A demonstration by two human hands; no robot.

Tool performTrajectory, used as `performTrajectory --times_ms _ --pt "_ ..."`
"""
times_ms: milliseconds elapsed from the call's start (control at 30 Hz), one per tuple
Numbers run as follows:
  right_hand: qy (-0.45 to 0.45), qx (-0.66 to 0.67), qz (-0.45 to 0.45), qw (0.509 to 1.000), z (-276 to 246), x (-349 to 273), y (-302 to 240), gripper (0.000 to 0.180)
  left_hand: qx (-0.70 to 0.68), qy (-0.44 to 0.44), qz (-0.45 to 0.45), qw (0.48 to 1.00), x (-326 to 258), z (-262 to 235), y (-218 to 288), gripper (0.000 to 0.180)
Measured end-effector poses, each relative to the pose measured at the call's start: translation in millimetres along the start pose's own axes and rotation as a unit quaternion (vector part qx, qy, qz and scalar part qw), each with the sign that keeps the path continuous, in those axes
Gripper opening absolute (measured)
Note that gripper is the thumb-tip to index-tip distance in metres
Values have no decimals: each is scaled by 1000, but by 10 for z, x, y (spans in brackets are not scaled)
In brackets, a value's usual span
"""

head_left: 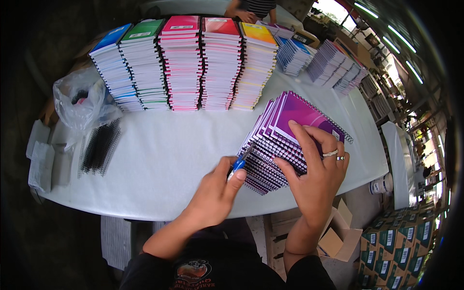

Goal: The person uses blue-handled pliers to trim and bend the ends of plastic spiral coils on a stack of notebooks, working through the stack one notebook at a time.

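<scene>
My left hand (212, 195) is closed around small pliers (239, 164) with blue handles, their metal jaws pointing up at the near left side of a stack of purple spiral notebooks (263, 164). Fanned in a tall leaning pile, the notebooks show rows of dark coils along that side. My right hand (316, 164), with rings on its fingers, grips the top purple notebook (302, 113). Its fingertips press on the cover and the thumb lies against the coiled edges. A loose coil end (349, 139) sticks out beyond that notebook's right corner.
Tall notebook stacks in blue, green, pink, red and yellow (258, 63) line the far side of the white table (164, 164). A plastic bag (84, 101) and black coils (100, 147) lie left. More notebooks (333, 65) stand far right. Cartons (396, 246) are piled lower right. Another person (251, 9) is opposite.
</scene>
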State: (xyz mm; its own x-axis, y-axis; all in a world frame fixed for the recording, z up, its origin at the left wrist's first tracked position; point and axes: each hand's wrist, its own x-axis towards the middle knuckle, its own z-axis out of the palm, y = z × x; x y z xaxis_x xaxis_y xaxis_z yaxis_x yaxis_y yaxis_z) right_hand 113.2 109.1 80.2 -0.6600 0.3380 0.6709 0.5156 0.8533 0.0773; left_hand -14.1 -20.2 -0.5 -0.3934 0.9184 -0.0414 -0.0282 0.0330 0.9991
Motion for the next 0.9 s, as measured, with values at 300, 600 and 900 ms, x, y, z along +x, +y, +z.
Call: performTrajectory --times_ms 300,600,900 --pt "-16 -46 -7 999 -4 4 -22 74 -480 -186 -92 852 57 -33 -237 57" --pt "-81 -52 19 995 -70 7 -92 83 16 14 56 998 -1 22 -143 47" --pt "-60 -62 8 996 -23 -16 -90 87 83 54 34 994 -14 50 -249 48"
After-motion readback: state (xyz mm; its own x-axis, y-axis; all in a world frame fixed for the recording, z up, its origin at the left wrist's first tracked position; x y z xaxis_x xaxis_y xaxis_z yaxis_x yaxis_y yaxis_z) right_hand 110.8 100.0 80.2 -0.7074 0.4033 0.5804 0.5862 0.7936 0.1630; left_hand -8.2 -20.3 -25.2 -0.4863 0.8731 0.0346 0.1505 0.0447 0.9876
